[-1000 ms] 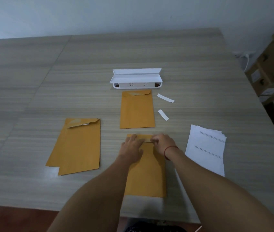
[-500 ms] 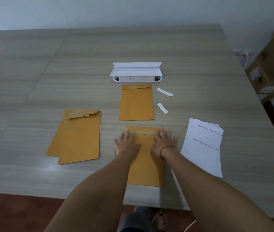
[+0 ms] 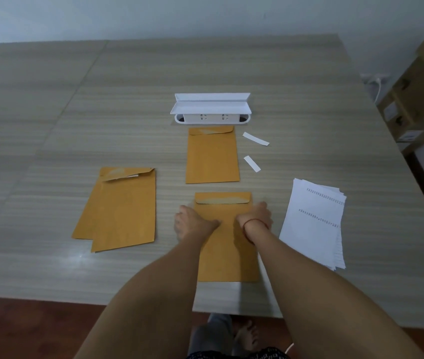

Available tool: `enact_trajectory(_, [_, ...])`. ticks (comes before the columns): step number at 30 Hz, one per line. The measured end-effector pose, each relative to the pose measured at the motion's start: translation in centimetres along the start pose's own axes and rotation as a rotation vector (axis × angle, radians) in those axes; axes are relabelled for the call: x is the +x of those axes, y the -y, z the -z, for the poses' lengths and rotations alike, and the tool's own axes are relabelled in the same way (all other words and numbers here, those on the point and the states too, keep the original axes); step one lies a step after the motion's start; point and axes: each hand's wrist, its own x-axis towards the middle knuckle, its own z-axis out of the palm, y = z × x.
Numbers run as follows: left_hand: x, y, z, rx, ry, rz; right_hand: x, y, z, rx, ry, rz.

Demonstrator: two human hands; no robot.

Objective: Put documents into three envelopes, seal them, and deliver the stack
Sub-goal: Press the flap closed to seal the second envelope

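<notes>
Both hands, left (image 3: pixel 192 224) and right (image 3: pixel 256 216), flat, fingers spread, holding nothing, pressing near envelope (image 3: pixel 227 255) on counter (image 3: pixel 50 125). Light, thin, probably slippery; best lifted by side edges.

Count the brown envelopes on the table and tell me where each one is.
4. One under both hands, one closed beyond it near the white socket box, and two overlapping at the left: top, lower one peeking out. More could be hidden beneath.

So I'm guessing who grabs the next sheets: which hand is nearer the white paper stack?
Right. The right hand rests on the envelope edge beside the paper stack; the left hand sits at its far edge.
</notes>
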Motion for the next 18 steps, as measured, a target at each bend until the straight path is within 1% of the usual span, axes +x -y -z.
enact_trajectory(2, [0.4,0.3,0.0,-0.063,0.014,0.011,0.4,0.1,0.1,0.096,0.035,-0.053])
enact_trajectory(3, [0.5,0.4,0.1,-0.087,0.024,0.003,0.6,0.0,0.1,0.121,0.064,-0.049])
enact_trajectory(5, [0.8,0.3,0.6,-0.118,0.033,-0.027,0.5,0.4,0.0,0.18,0.095,0.002])
enact_trajectory(8, [1.3,-1.1,2.0,-0.123,-0.013,-0.075,0.2,2.8,0.0,0.279,0.109,0.09])
enact_trajectory(11, [2.8,-2.9,4.1,-0.118,-0.075,-0.112,0.6,6.1,0.4,0.249,0.149,0.165])
enact_trajectory(13, [4.2,-4.3,5.4,-0.119,-0.086,-0.14,1.5,8.2,0.5,0.231,0.148,0.196])
enact_trajectory(18, [7.6,-7.6,7.9,-0.136,-0.068,-0.163,4.0,12.0,0.2,0.216,0.083,0.15])
